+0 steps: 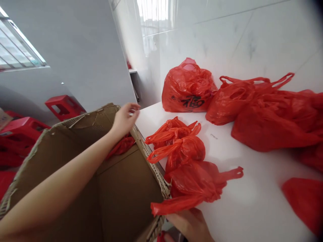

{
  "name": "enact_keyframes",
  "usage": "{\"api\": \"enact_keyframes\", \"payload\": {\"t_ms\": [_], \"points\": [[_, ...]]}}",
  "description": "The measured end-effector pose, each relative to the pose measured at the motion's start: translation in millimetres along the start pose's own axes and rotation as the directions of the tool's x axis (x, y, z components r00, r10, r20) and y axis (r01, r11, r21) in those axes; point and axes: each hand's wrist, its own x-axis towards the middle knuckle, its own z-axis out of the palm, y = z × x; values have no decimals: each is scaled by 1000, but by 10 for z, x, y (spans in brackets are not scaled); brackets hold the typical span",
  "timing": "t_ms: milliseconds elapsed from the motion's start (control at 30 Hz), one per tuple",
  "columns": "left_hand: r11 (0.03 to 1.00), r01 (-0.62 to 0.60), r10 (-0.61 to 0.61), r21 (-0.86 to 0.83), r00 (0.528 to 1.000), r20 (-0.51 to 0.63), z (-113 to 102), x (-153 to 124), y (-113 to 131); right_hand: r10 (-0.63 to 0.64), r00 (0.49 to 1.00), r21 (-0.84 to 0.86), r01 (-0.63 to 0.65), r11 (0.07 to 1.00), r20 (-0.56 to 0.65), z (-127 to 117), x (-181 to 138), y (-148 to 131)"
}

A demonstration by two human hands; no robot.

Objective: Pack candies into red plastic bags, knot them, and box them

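Note:
My left hand (126,117) is over the far right rim of a large cardboard box (131,195). Its fingers are loosely curled and apart, with nothing seen between them. Below that wrist, a red plastic bag (123,146) lies inside the box, partly hidden by my forearm. My right hand (190,224) is at the near table edge, beside a knotted red plastic bag (196,181) and apparently touching it. Its thumb is spread from the fingers, whose tips are partly hidden. Just beyond is another tied red bag (185,148), its handles reaching toward the box.
The white table (242,205) stands against a tiled wall. Along the wall sit a full red bag with a black character (188,85) and more red bags (272,117). Another red bag (306,201) is at the right. Red plastic stools (24,131) stand left of the box.

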Motion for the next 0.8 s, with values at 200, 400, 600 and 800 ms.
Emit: {"api": "enact_keyframes", "payload": {"t_ms": [200,400,600,800], "points": [[998,-56,57,-14,919,391,575,-34,712,-61,998,76,60,995,6,99,72,-3],[993,96,-50,-71,875,482,756,227,670,-31,996,131,20,991,79,73,52,-5],[908,164,-87,-385,974,210,175,385,450,0,992,143,-17,990,123,43,33,-14],[812,138,-162,-567,987,9,-628,319,-119,-8,993,153,-11,988,121,19,44,-22]]}}
